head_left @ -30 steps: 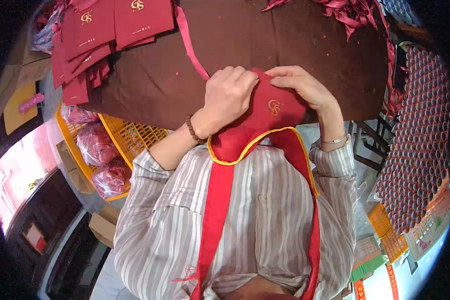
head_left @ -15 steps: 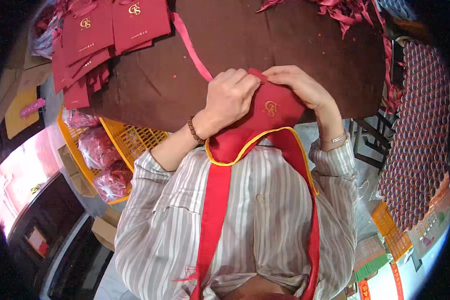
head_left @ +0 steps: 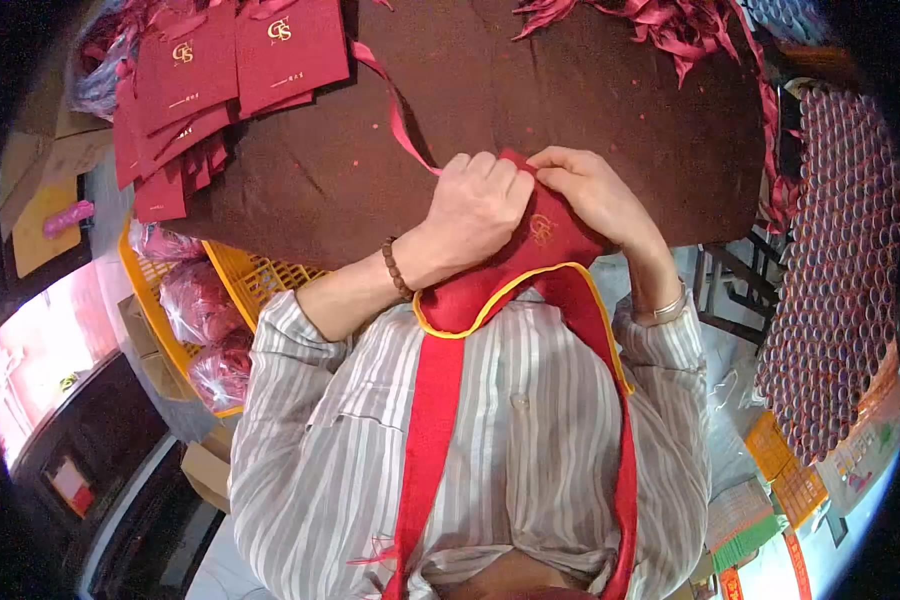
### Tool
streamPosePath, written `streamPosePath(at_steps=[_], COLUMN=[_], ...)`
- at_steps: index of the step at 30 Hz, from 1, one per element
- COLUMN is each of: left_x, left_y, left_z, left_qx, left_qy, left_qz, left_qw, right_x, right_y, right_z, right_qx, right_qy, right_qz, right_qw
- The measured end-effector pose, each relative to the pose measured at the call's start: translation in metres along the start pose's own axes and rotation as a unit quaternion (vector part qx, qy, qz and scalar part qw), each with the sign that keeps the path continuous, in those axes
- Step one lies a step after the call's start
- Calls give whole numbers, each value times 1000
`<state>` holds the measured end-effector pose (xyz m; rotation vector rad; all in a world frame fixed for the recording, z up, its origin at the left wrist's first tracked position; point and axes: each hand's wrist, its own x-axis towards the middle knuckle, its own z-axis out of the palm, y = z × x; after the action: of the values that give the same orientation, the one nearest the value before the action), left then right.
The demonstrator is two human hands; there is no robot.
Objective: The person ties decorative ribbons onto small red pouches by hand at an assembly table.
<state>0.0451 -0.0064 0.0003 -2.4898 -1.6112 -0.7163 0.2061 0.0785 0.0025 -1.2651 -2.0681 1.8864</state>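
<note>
Close in front of my chest, at the table's near edge, is a dark red paper gift bag [head_left: 560,225] with a gold logo. My left hand [head_left: 482,205], with a bead bracelet at the wrist, is closed in a fist on the bag's upper left side. A pink-red ribbon [head_left: 400,125] runs from under that fist back across the table. My right hand [head_left: 592,190] pinches the bag's top edge with thumb and index finger, close beside the left knuckles. The fingertips of the left hand are hidden. A red apron [head_left: 470,300] with yellow trim hangs just below the bag.
Several similar red bags [head_left: 295,60] lie stacked at the table's far left. Loose ribbons [head_left: 680,30] are heaped at the far right of the brown table [head_left: 450,90]. Yellow crates [head_left: 260,280] with plastic-wrapped bundles [head_left: 195,300] stand left; a rack of small round items [head_left: 840,270] stands right.
My left hand has shifted slightly right, closer to my right hand, covering more of the bag. The bag is tilted more, and the ribbon has twisted and slackened.
</note>
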Motion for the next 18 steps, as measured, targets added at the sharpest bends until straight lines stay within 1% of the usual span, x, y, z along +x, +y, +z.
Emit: streamPosePath(at_steps=[4, 10, 12, 13, 15, 16, 18], left_x=[-1, -3, -2, -2, -3, -3, -2], left_y=[1, -3, -3, -4, -6, -7, -9], left_z=[0, -3, -6, -6, -4, -5, -6], left_qx=[33, 25, 21, 23, 29, 30, 24], left_qy=[-9, 13, 3, 4, 14, 14, 17], left_qz=[26, 40, 56, 55, 84, 84, 106], left_qw=[999, 999, 998, 998, 996, 996, 994], right_x=[-2, -5, -9, -8, -6, -6, -6], right_y=[-7, -11, -21, -21, -16, -15, -14], right_z=[1, 2, 1, 2, 4, 5, 5], right_qx=[-21, -3, -50, -51, -37, -38, -59], right_qy=[3, -5, 6, 5, 4, 4, 5], right_qz=[-19, -11, -23, -25, -19, -20, -31], right_qw=[1000, 1000, 998, 998, 999, 999, 998])
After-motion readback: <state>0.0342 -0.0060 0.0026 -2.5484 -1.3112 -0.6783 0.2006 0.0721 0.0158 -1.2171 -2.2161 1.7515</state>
